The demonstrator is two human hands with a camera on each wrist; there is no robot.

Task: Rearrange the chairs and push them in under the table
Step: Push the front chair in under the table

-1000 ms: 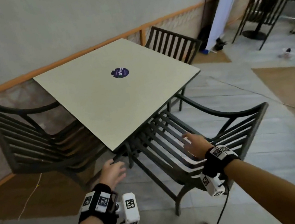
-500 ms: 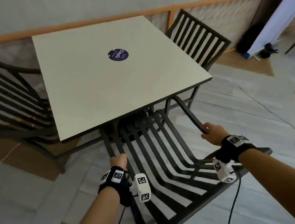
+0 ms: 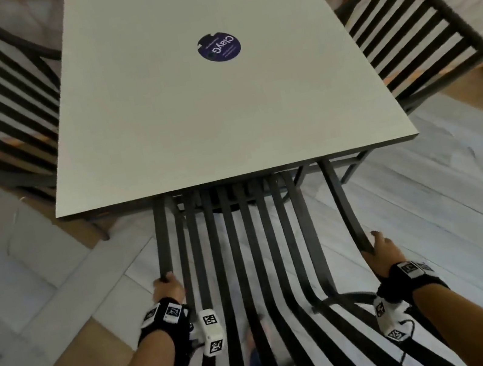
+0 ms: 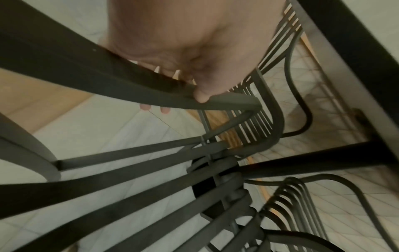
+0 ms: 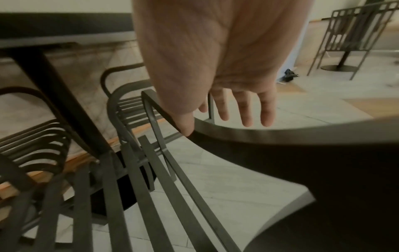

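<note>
The dark slatted chair (image 3: 216, 251) stands right before me, squared to the cream square table (image 3: 190, 111), its seat front under the near table edge. My left hand (image 3: 168, 290) grips the chair's left armrest (image 4: 108, 81), fingers curled under it and thumb on top. My right hand (image 3: 381, 250) rests on the right armrest (image 5: 302, 134). Its thumb lies against the inner edge, and its fingers (image 5: 246, 110) hang straight past the outer side.
A second slatted chair (image 3: 32, 182) sits at the table's left side and a third (image 3: 442, 4) at its right, both partly under the top. The table's dark pedestal (image 5: 54, 85) stands beyond the seat slats. Another table (image 5: 354, 34) stands far right. Tiled floor lies on both sides.
A second ago both hands were reaching toward the angled chair. Now each is on an armrest, and the chair has swung round to face the table squarely.
</note>
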